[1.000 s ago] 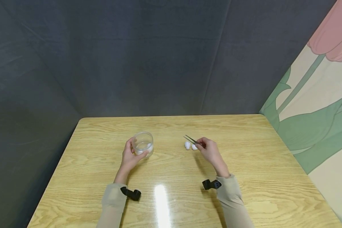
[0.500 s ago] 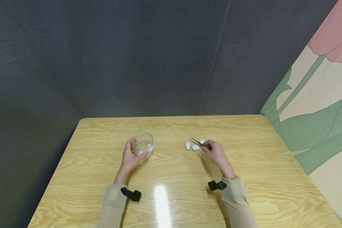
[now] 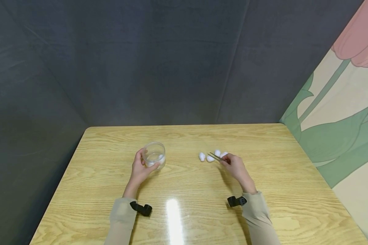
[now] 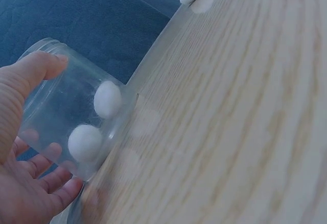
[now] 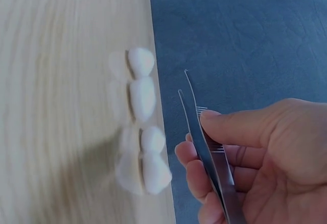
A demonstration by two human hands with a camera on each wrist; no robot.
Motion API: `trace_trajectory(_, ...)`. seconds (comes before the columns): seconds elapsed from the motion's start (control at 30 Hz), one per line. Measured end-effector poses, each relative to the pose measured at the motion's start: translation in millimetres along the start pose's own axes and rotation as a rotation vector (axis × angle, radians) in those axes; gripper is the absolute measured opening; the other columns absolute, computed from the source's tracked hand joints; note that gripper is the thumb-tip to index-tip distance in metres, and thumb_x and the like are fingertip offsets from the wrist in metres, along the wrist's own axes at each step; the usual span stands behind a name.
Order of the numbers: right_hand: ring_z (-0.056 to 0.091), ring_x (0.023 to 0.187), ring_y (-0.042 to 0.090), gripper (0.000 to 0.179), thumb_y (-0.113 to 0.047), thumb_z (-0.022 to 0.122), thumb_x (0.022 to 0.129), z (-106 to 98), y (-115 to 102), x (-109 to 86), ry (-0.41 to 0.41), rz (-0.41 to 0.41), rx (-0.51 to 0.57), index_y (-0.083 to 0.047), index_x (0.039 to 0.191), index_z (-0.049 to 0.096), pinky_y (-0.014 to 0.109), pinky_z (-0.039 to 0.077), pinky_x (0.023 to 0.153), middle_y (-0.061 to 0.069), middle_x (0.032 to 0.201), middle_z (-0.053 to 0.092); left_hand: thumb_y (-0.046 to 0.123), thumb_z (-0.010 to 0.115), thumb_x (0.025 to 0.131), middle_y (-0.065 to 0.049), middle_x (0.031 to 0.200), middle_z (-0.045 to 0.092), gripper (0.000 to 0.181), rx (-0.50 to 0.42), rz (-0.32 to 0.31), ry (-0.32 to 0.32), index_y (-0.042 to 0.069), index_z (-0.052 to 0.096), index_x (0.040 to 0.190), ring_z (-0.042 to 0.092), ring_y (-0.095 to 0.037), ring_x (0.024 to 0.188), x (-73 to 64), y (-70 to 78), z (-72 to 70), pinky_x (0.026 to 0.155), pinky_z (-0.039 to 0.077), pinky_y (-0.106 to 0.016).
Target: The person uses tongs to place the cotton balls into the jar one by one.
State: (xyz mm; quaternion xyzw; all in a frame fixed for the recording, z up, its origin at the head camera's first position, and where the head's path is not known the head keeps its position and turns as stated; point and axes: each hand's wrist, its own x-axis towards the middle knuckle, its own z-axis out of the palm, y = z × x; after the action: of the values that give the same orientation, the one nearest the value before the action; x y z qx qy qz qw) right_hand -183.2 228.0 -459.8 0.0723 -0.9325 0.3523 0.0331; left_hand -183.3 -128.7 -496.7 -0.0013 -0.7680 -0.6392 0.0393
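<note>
My left hand [image 3: 141, 170] grips a clear round jar [image 4: 64, 94], thumb near its rim and fingers around the other side. Two white cotton balls [image 4: 85, 143] lie at the jar's bottom. Between the thumb and fingers of my right hand [image 3: 236, 167] is a pair of metal tweezers [image 5: 201, 145], their tips apart with nothing between them. The tweezers overlap a short row of several cotton balls [image 5: 142, 99] in the head view. In the right wrist view these balls rest on the table, left of the tweezers' tips.
The wood-grain table [image 3: 184, 183] reflects a bright strip of light near its front. Behind it hangs a dark cloth [image 3: 159, 68], and at the right is a wall with a painted tulip [image 3: 360, 34]. A black wrist camera [image 3: 142, 208] sits on the left sleeve.
My right hand has moved to the right and slightly nearer the front with the tweezers, uncovering more of the cotton balls. My left hand and the jar have stayed in place.
</note>
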Motion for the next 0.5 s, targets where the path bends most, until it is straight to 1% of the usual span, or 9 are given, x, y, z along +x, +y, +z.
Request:
trace_trajectory(0.1, 0.043, 0.059, 0.014, 0.007, 0.0, 0.063, 0.086, 0, 3, -1.9, -0.007, -0.008, -0.006, 0.007, 0.084, 0.062, 0.024, 0.036, 0.054, 0.008, 0.068, 0.057, 0.007, 0.079, 0.073, -0.021, 0.139, 0.036, 0.081, 0.008, -0.002, 0.007, 0.0, 0.031, 0.138, 0.036, -0.036, 0.125, 3.9, -11.0, 0.5, 0.1, 0.032, -0.051)
trace_trajectory(0.17, 0.044, 0.06, 0.014, 0.007, 0.0, 0.063, 0.086, 1, 5, -2.5, -0.013, -0.006, -0.007, 0.007, 0.085, 0.062, 0.024, 0.037, 0.054, 0.009, 0.069, 0.058, 0.008, 0.08, 0.073, -0.02, 0.139, 0.037, 0.081, 0.018, 0.008, 0.013, 0.001, 0.032, 0.138, 0.037, -0.034, 0.124, 5.0, -14.4, 0.9, 0.099, 0.033, -0.051)
trace_trajectory(0.33, 0.047, 0.061, 0.015, 0.007, 0.0, 0.063, 0.086, 3, 8, -3.3, -0.021, 0.004, -0.02, 0.007, 0.085, 0.061, 0.025, 0.04, 0.055, 0.01, 0.071, 0.059, 0.01, 0.08, 0.072, -0.019, 0.138, 0.038, 0.081, 0.019, 0.026, 0.021, 0.002, 0.033, 0.137, 0.038, -0.034, 0.123, 4.8, -16.2, 1.2, 0.098, 0.034, -0.052)
trace_trajectory(0.5, 0.05, 0.063, 0.016, 0.007, 0.0, 0.064, 0.085, 5, 10, -3.3, -0.024, 0.015, -0.03, 0.006, 0.084, 0.061, 0.028, 0.042, 0.057, 0.01, 0.072, 0.061, 0.009, 0.08, 0.073, -0.018, 0.138, 0.038, 0.081, 0.02, 0.003, 0.014, 0.002, 0.032, 0.138, 0.037, -0.034, 0.124, 4.4, -14.6, 0.4, 0.099, 0.033, -0.05)
